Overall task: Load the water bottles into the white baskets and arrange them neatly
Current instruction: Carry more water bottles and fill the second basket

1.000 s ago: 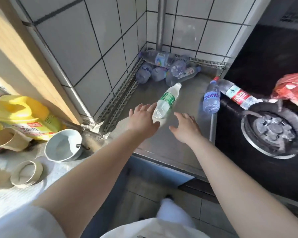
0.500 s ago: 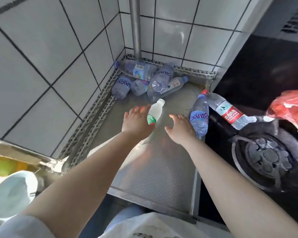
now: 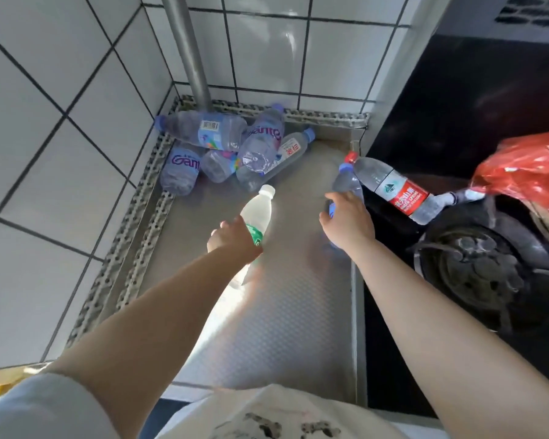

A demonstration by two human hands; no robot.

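A clear bottle with a green label and white cap (image 3: pixel 258 208) lies on the steel counter (image 3: pixel 286 312). My left hand (image 3: pixel 232 243) is wrapped around its lower half. A blue-capped bottle (image 3: pixel 346 182) lies at the counter's right edge, and my right hand (image 3: pixel 347 224) is closed over its body. Just right of it, a red-capped bottle with a red label (image 3: pixel 393 188) leans onto the stove. Several more blue-capped bottles (image 3: pixel 232 144) are piled in the back left corner. No white basket is in view.
White tiled walls (image 3: pixel 61 153) enclose the counter on the left and back. A grey metal pipe (image 3: pixel 187 49) rises from the back corner. On the right are a black stove with a burner (image 3: pixel 476 274) and a red plastic bag (image 3: pixel 526 175).
The view has moved in closer over the counter. My right hand moved right onto the blue-capped bottle. My left hand closed around the green-labelled bottle.
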